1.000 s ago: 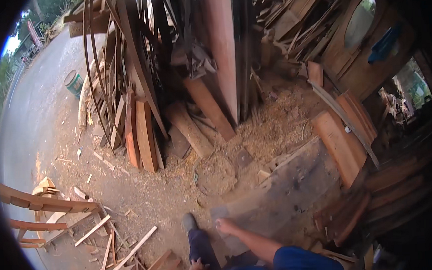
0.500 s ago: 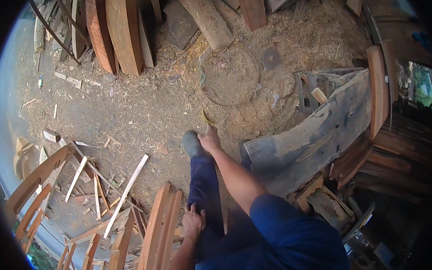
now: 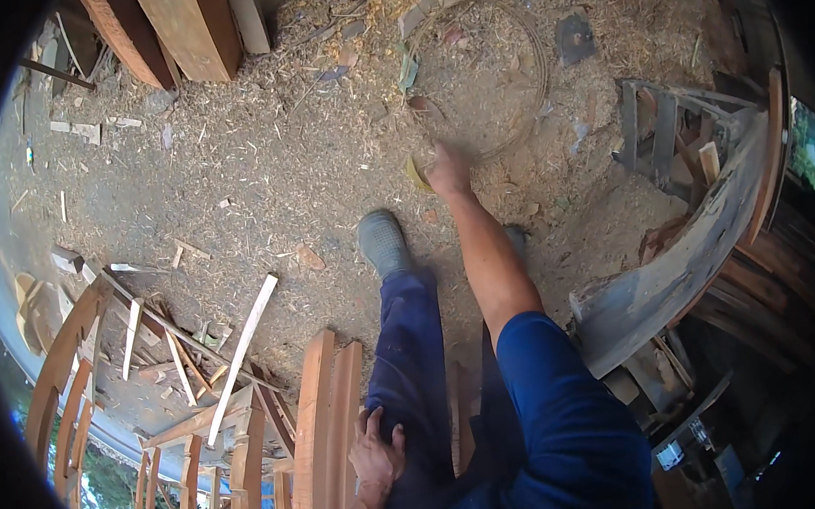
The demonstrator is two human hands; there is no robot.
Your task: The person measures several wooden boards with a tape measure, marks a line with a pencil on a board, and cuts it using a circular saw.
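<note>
My right hand (image 3: pixel 449 171) reaches down and forward over the littered ground. One finger points ahead, and the rest are partly hidden and slightly blurred; I see nothing held. Just left of it is a curved yellow piece (image 3: pixel 417 174), apparently on the ground, its kind unclear. Beyond the fingers lies a large thin hoop of coiled wire or cane (image 3: pixel 539 82), with a brown flat scrap (image 3: pixel 426 108) at its near left side. On my left leg rests my left hand (image 3: pixel 377 454), fingers spread and holding nothing.
Thick timbers (image 3: pixel 198 35) stand at the far left. Wooden frames and offcuts (image 3: pixel 159 346) crowd the near left, beside two upright planks (image 3: pixel 319 416). A large weathered grey board (image 3: pixel 675 250) curves along the right. My left shoe (image 3: pixel 382 242) stands on the chip-strewn ground.
My right hand has moved forward and right, past the yellow piece toward the hoop. The view has shifted with my body. My left hand stays on my leg.
</note>
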